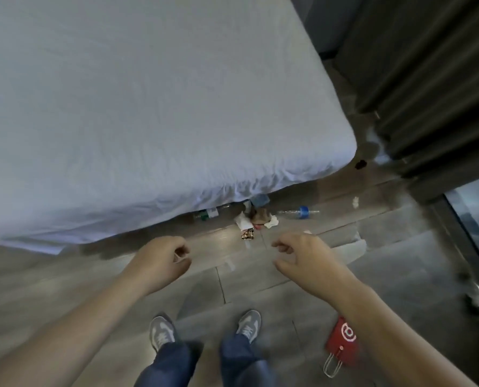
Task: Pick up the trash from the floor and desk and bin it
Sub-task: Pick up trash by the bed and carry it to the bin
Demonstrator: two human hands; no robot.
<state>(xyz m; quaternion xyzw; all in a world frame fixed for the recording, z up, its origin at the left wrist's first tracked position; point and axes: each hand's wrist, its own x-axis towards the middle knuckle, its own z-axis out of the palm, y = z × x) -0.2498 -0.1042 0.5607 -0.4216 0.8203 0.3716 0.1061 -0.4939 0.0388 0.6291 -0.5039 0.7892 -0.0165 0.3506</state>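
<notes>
Trash lies on the grey floor at the foot of the bed: a clear plastic bottle with a blue label (299,212), a green-capped bottle (208,214) half under the sheet, crumpled white paper (243,221), a brown crumpled piece (261,215), white tissue (272,222) and a small printed wrapper (247,234). A small white scrap (355,201) lies further right. My left hand (164,258) hovers above the floor with fingers curled and nothing in it. My right hand (302,254) is held out beside it, fingers loosely apart and holding nothing. Both hands are short of the trash pile.
A bed with a pale blue sheet (149,107) fills the upper left. A red paper bag with handles (341,342) lies on the floor by my right forearm. Dark curtains (428,79) and a glass edge stand at the right. My grey shoes (163,332) are below.
</notes>
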